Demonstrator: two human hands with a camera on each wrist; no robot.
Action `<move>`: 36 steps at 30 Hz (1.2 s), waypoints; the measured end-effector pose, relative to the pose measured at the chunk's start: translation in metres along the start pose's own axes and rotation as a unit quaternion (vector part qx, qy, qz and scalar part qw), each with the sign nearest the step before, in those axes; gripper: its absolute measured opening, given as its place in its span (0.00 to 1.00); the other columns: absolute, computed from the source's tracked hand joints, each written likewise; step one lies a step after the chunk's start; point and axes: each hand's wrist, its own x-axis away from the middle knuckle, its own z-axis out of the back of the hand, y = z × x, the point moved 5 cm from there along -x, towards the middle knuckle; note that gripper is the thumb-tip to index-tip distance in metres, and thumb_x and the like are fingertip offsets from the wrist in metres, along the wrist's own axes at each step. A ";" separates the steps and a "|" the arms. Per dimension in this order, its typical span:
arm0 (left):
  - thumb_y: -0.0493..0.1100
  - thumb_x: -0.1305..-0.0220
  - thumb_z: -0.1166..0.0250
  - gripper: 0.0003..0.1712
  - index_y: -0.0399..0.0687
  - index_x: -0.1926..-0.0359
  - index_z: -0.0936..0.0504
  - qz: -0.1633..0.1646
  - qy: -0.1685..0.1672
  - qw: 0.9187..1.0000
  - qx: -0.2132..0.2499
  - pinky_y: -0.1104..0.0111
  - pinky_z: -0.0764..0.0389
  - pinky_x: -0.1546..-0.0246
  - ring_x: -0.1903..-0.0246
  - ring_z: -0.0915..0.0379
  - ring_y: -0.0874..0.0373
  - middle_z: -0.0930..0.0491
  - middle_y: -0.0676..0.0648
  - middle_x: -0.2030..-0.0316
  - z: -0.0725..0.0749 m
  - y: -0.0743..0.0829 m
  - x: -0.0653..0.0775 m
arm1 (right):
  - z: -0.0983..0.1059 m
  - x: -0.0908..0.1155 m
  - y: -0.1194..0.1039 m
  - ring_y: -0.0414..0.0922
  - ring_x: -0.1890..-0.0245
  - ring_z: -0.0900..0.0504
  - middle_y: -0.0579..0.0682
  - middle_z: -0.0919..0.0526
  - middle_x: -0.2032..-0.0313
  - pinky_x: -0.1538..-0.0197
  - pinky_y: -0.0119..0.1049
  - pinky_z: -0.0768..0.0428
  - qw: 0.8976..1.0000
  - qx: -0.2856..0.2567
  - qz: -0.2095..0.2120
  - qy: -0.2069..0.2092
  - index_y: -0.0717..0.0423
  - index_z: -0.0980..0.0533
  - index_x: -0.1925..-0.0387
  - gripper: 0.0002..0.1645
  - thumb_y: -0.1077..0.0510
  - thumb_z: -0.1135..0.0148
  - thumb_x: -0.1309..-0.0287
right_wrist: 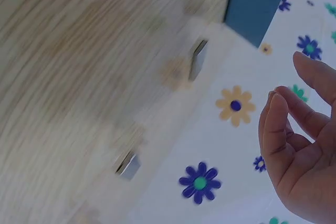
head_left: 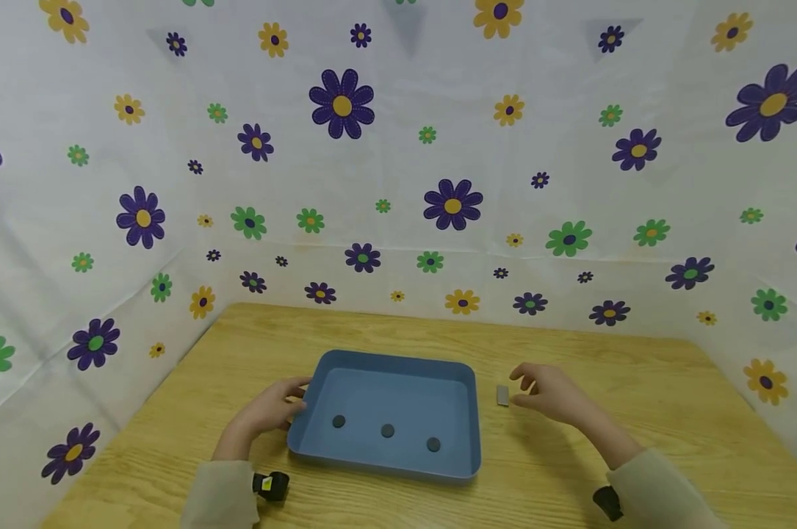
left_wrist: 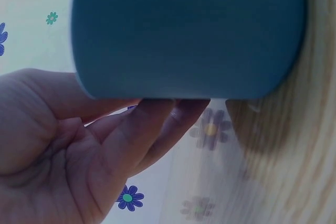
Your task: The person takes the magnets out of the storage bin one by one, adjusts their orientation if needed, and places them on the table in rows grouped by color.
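A blue rectangular tray (head_left: 385, 466) rests on the wooden table with three dark round discs inside: a left disc (head_left: 339, 421), a middle disc (head_left: 388, 430) and a right disc (head_left: 433, 444). At the tray's left wall is my left hand (head_left: 268, 410), its fingers touching the outside; the wall (left_wrist: 189, 35) hides the fingertips in the left wrist view. My right hand (head_left: 549, 393) hovers right of the tray, fingers bent and holding nothing. Just left of its fingertips lies a small grey rectangular piece (head_left: 502, 395). Two such pieces show in the right wrist view, one upper (right_wrist: 198, 60), one lower (right_wrist: 128, 165).
A white sheet (head_left: 398, 162) printed with flowers encloses the back and sides of the table (head_left: 570, 345). Black wrist straps with small devices sit at the left wrist (head_left: 272, 486) and the right wrist (head_left: 607, 502).
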 end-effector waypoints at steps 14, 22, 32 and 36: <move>0.28 0.40 0.48 0.26 0.34 0.39 0.38 -0.001 -0.003 1.000 -0.006 0.57 0.23 0.70 0.55 0.30 0.42 0.31 0.33 0.51 0.001 -0.003 -0.003 | -0.024 -0.011 -0.058 0.41 0.73 0.25 0.49 0.25 0.73 0.70 0.31 0.26 0.994 -0.024 0.097 -0.040 0.65 0.26 0.62 0.15 0.64 0.35 0.54; 0.28 0.40 0.48 0.26 0.35 0.39 0.38 0.000 -0.005 1.000 -0.002 0.58 0.23 0.70 0.55 0.31 0.42 0.31 0.33 0.50 0.000 -0.003 -0.004 | -0.044 -0.020 -0.076 0.44 0.71 0.24 0.52 0.23 0.71 0.69 0.32 0.25 0.990 -0.003 0.125 -0.060 0.65 0.25 0.63 0.15 0.64 0.35 0.55; 0.29 0.40 0.48 0.26 0.34 0.39 0.39 -0.002 -0.007 1.000 0.000 0.58 0.23 0.70 0.55 0.31 0.42 0.32 0.33 0.50 0.002 -0.002 -0.004 | -0.066 -0.028 -0.086 0.47 0.69 0.23 0.54 0.23 0.69 0.68 0.33 0.25 0.984 0.001 0.154 -0.093 0.66 0.25 0.64 0.15 0.67 0.35 0.57; 0.29 0.40 0.48 0.26 0.34 0.39 0.39 0.002 -0.006 1.000 0.003 0.58 0.23 0.70 0.54 0.31 0.42 0.32 0.32 0.50 0.001 -0.004 -0.004 | -0.077 -0.029 -0.087 0.44 0.70 0.25 0.52 0.23 0.69 0.69 0.31 0.26 0.982 0.017 0.154 -0.104 0.63 0.25 0.65 0.14 0.65 0.33 0.57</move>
